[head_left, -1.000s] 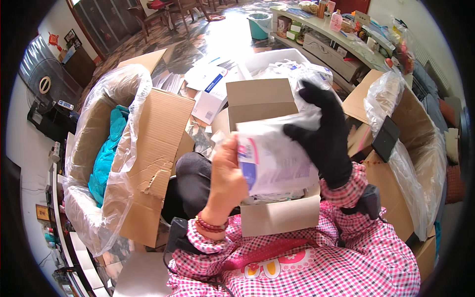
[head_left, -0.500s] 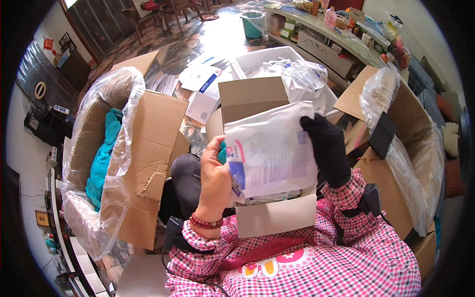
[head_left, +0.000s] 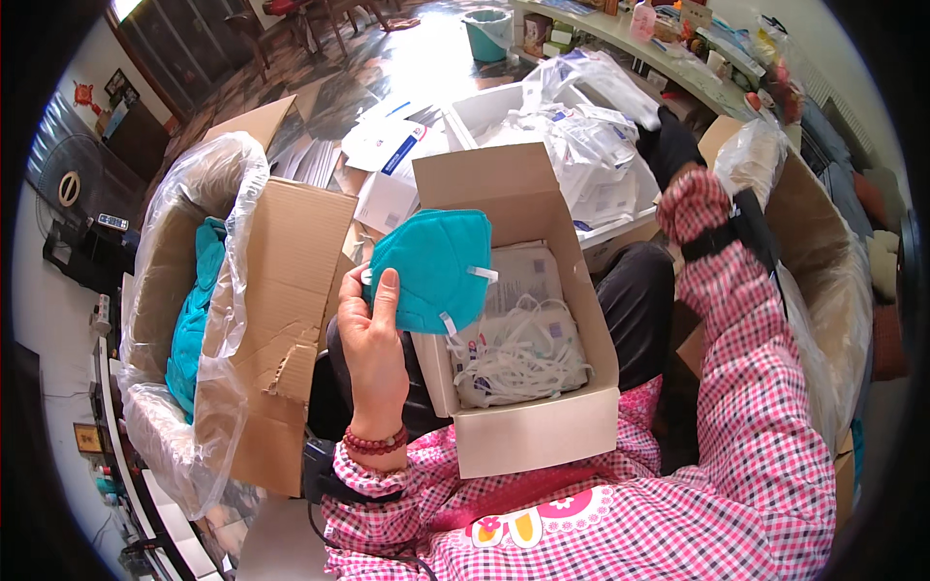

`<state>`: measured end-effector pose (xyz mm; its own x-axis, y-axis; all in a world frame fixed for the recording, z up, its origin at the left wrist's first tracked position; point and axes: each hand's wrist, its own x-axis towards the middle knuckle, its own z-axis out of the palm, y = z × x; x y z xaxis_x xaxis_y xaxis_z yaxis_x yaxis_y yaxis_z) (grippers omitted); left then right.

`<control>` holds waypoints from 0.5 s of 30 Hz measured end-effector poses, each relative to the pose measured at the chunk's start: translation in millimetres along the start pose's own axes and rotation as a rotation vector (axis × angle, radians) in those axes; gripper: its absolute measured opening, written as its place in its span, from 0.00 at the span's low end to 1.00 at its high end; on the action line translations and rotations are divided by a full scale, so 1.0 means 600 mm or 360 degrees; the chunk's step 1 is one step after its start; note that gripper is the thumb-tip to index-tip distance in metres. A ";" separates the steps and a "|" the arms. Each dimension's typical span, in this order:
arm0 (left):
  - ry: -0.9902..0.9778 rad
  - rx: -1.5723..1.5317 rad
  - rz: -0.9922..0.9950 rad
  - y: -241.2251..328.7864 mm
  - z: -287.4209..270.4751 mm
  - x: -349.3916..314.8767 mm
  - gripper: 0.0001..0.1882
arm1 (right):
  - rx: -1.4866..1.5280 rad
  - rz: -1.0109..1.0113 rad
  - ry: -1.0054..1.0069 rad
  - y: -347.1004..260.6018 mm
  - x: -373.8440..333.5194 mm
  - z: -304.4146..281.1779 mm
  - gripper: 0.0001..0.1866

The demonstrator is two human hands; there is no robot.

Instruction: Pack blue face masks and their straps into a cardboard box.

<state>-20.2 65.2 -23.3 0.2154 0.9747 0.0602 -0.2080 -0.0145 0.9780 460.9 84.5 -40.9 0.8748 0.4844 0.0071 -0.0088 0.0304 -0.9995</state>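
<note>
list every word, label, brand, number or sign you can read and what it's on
None can be quoted; the print is too small or blurred:
Blue band on a white carton: lettering too small.
Packets in the white bin: small print, unreadable.
Packets in the open box: print too small.
White packet at the right hand: blurred.
Teal mask in the left hand: no print visible.

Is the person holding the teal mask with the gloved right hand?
No, the bare left hand holds the teal mask, while the gloved right hand is at a white packet.
</note>
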 end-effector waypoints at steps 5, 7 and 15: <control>-0.0014 0.0122 0.0000 0.008 0.008 -0.004 0.13 | -0.0529 -0.0459 -0.0018 -0.004 0.024 0.047 0.22; -0.0104 0.0244 0.0020 0.004 0.018 -0.011 0.13 | -0.0512 -0.0860 -0.0003 -0.003 -0.018 0.065 0.21; -0.0935 0.1330 0.0401 -0.051 0.064 -0.068 0.14 | -0.0604 -0.1008 -0.1977 0.021 -0.279 0.198 0.13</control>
<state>13.7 17.3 -47.9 0.7328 0.6638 0.1497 0.3650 -0.5690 0.7369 256.9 107.8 -51.2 -0.2971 0.9164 0.2680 0.5130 0.3900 -0.7647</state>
